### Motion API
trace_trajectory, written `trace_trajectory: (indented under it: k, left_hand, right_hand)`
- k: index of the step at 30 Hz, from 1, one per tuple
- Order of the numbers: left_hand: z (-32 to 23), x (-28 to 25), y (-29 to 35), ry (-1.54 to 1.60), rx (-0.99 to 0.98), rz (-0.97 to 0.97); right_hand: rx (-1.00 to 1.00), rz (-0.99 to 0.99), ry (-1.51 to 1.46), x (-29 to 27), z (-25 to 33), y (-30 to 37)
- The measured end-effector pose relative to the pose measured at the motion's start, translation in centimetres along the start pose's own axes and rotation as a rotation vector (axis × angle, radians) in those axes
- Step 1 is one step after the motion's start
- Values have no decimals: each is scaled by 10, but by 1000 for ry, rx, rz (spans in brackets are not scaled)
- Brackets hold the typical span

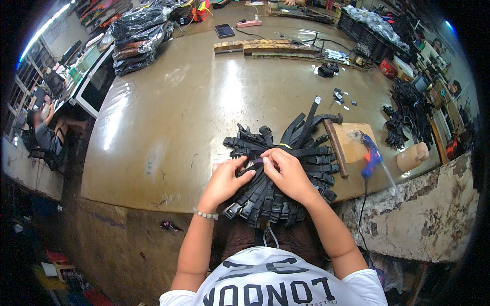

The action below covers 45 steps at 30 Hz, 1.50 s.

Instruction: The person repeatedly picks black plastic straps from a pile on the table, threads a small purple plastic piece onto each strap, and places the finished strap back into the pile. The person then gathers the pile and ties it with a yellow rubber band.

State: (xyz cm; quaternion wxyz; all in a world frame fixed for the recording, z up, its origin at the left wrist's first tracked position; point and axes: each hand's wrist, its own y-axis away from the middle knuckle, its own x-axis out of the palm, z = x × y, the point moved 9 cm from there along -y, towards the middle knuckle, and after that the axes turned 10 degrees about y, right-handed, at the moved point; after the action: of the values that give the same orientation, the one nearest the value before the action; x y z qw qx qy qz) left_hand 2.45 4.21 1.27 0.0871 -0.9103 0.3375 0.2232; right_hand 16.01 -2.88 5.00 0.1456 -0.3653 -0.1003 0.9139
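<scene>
A pile of black webbing straps with plastic buckles fans out on the table in front of me. A thin yellow tie shows near its middle. Over the pile's left side, my left hand is curled round a black strap, its thumb toward my right hand. My right hand pinches the same strap between thumb and fingertips, close to the pile's centre. The exact spot between the fingers is partly hidden. A hammer with a wooden handle lies against the pile's right side.
Right of the hammer are a tan board, a blue glue gun with a cord, and a brown cylinder. More black straps lie beyond. Wooden bars, a phone and plastic-wrapped stacks are farther back. A person sits far left.
</scene>
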Motion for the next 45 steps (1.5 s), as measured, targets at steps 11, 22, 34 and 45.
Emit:
trace_trajectory:
  k: [11, 22, 34, 45]
  left_hand:
    - [5, 2, 0, -47, -20, -19]
    - [-5, -2, 1, 26, 23, -44]
    - [-47, -31, -20, -149, 461, 38]
    - [-55, -5, -17, -420, 709, 73]
  right_hand:
    - [-25, 44, 27, 4, 5, 1]
    - [-10, 66, 64, 6, 2, -1]
    - [279, -13, -413, 4, -28, -5]
    - [300, -13, -370, 5, -32, -4]
